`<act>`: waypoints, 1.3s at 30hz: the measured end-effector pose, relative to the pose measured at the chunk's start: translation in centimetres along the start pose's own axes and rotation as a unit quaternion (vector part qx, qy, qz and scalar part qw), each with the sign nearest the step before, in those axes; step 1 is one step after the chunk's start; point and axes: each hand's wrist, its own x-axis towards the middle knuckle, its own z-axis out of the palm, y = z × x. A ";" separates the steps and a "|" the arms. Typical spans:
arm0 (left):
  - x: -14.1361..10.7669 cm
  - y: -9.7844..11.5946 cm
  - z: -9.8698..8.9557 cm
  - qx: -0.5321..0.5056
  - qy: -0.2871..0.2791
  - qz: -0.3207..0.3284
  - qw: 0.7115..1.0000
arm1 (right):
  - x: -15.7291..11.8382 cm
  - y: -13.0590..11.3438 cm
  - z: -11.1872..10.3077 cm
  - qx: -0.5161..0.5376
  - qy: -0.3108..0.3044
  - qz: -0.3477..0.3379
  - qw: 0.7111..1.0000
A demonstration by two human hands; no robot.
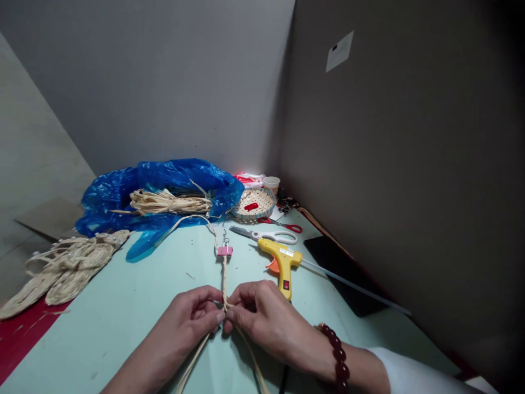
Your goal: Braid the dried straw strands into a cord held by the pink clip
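Note:
A pale raffia braid (224,276) runs down the table from a pink binder clip (225,251). At the braid's lower end, my left hand (191,320) pinches strands between thumb and fingers. Close beside it on the right, my right hand (262,317) is closed on strands at the same spot, its fingertips nearly touching the left thumb. Loose strands (252,355) trail down below both hands toward the bottom of the view. A dark red bead bracelet (338,355) circles my right wrist.
A yellow glue gun (282,260) lies right of the braid, near white-handled scissors (279,237) and red-handled scissors (293,227). Behind are a blue plastic bag (110,191) with a raffia bundle (170,202), and a woven basket (264,203). Woven soles (77,271) lie at left.

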 end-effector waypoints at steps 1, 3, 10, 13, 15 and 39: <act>-0.1 0.1 0.0 0.061 0.022 0.009 0.998 | -0.1 -0.2 -0.1 -0.027 0.005 -0.002 1.000; -0.4 0.3 0.2 0.161 0.069 0.028 0.984 | -0.4 -0.6 -0.2 -0.080 0.016 -0.013 0.997; -0.3 -0.2 0.3 0.081 0.047 0.026 0.995 | -0.8 -1.1 -0.4 -0.181 0.018 -0.029 0.983; 0.1 -0.7 0.3 0.025 0.029 -0.001 0.999 | -0.7 -1.3 -0.6 -0.201 0.007 -0.031 0.979; 0.3 -0.9 0.4 -0.011 0.021 -0.022 0.999 | -0.7 -1.5 -0.8 -0.219 -0.002 -0.035 0.975; -0.8 0.4 0.8 -0.204 -0.013 -0.043 0.978 | -1.1 -1.6 -0.4 -0.169 0.100 -0.155 0.968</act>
